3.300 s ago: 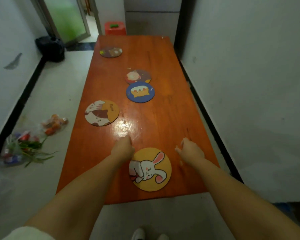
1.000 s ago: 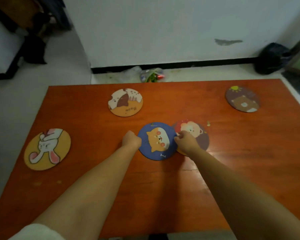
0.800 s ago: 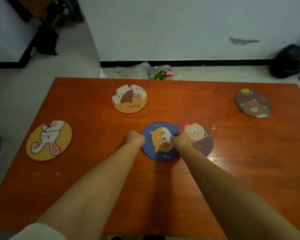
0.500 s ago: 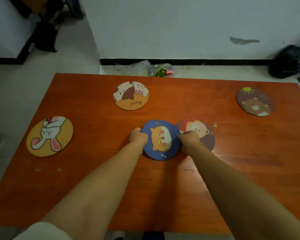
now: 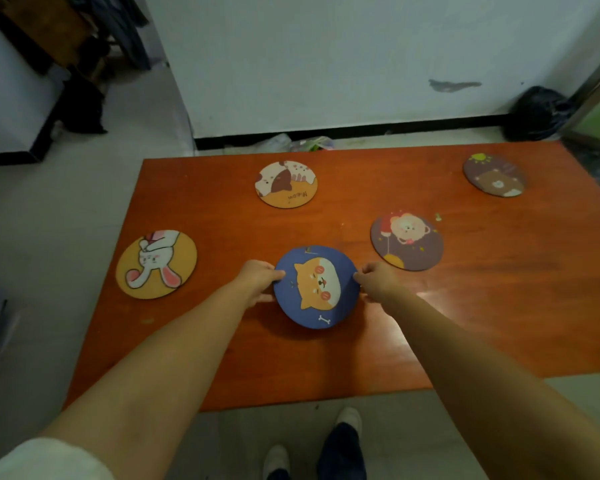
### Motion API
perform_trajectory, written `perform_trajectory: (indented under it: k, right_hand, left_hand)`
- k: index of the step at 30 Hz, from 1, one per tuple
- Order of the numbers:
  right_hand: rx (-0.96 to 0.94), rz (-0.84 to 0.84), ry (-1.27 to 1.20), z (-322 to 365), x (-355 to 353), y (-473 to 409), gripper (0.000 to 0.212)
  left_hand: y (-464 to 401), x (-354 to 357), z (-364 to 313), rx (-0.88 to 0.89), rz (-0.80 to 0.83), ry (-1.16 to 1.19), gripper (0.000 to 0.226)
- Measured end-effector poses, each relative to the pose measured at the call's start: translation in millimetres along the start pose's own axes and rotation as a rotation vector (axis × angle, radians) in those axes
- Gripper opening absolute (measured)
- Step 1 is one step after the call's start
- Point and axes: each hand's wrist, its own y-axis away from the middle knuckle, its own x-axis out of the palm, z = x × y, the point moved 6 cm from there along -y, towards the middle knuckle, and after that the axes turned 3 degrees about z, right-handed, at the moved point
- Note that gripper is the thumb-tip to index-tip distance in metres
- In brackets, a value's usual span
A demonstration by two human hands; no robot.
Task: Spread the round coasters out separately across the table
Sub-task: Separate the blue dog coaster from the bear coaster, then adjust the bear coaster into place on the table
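Low in the frame's centre, the left hand [image 5: 258, 280] and right hand [image 5: 378, 282] are pinching opposite rims of the blue coaster [image 5: 316, 287], holding it clear of the purple coaster [image 5: 406, 241] at right.

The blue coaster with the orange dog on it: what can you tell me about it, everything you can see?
The blue coaster is a thin round disc, matte, perhaps cork or board. It shows an orange-and-white dog face with red cheeks and a small white bone below. It sits near the front middle of the orange table, apart from the other four coasters. The left hand grips its left rim and the right hand its right rim; whether it is lifted slightly I cannot tell.
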Motion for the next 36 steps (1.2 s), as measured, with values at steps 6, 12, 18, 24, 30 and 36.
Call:
perform_trajectory:
  k: [6, 12, 18, 24, 30, 36]
  right_hand:
    - [-0.034, 0.033, 0.161, -27.6, 48.1, 26.6, 0.047]
    - [-0.107, 0.001, 0.36, -32.9, 68.0, 33.0, 0.053]
    - [-0.124, -0.012, 0.54, -32.7, 72.2, 35.9, 0.032]
    - [-0.095, -0.134, 0.454, -23.8, 6.9, 21.3, 0.026]
    - [-0.088, -0.261, 0.423, -27.1, -94.9, -16.8, 0.015]
    - [-0.041, -0.258, 0.395, -39.9, -175.7, -84.8, 0.019]
  left_hand:
    - [9.8, -20.6, 50.3, -0.021, 0.047, -0.273, 0.028]
    - [4.5, -27.3, 61.2, 0.138, -0.003, -0.793, 0.04]
    - [3.3, -24.5, 52.3, 0.231, -0.05, -1.024, 0.048]
    - [-8.5, 1.1, 20.0, 0.258, 0.063, -0.926, 0.028]
    - [-21.7, 70.8, -47.3, 0.315, 0.143, -0.716, 0.022]
    - [-58.1, 150.6, -98.5, 0.246, 0.064, -0.604, 0.022]
